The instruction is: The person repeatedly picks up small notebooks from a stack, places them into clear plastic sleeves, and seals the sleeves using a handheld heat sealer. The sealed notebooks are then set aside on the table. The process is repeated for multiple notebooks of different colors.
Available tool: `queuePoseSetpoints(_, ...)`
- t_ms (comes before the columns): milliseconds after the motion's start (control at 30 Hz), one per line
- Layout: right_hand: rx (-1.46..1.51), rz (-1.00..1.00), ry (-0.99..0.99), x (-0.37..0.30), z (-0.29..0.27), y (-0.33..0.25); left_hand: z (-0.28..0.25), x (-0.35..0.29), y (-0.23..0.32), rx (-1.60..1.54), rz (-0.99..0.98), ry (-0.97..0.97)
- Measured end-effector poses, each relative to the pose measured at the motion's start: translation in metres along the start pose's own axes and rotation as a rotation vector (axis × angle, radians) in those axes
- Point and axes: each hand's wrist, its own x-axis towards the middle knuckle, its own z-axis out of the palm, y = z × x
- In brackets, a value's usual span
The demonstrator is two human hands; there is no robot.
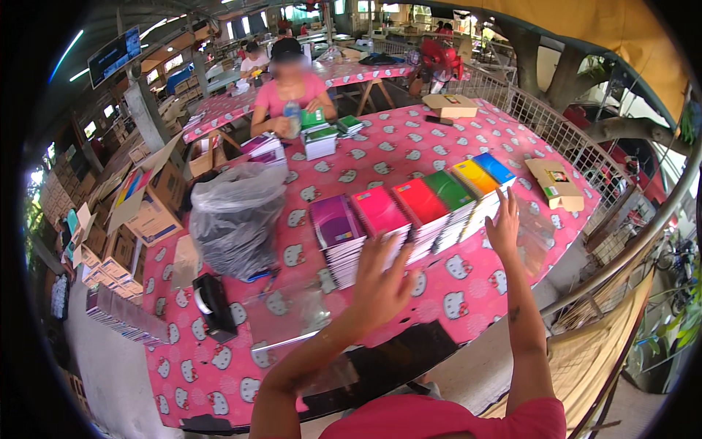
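Observation:
Stacks of spiral notebooks stand side by side in a row on the pink patterned table (351, 170). From left to right their covers are purple (336, 219), pink (380, 208), red (419, 201), green (448, 190), yellow (474, 177) and blue (494, 168). My left hand (384, 282) is spread in front of the pink and red stacks, fingertips close to their front sides; whether they touch I cannot tell. At the row's right end, my right hand (503, 225) reaches up with fingers stretched beside the yellow and blue stacks. Neither hand holds anything.
A grey plastic bag (238, 219), a black tape dispenser (214, 307) and clear plastic sheets (289, 314) lie left. Flat cardboard boxes (556, 184) rest right. Opposite, a person (289, 95) handles green notebooks (319, 134). Open cartons (150, 197) stand beyond the left edge.

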Motion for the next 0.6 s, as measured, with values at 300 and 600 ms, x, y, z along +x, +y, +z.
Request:
queuePoseSetpoints(300, -0.115, -0.122, 0.093, 0.081, -0.007, 0.117, 0.295, 0.119, 0.004, 0.220, -0.019, -0.249)
queuePoseSetpoints(600, 1.086, 0.064, -0.265, -0.107, 0.031, 0.160, 0.137, 0.064, 0.072, -0.192, -0.188, -0.032)
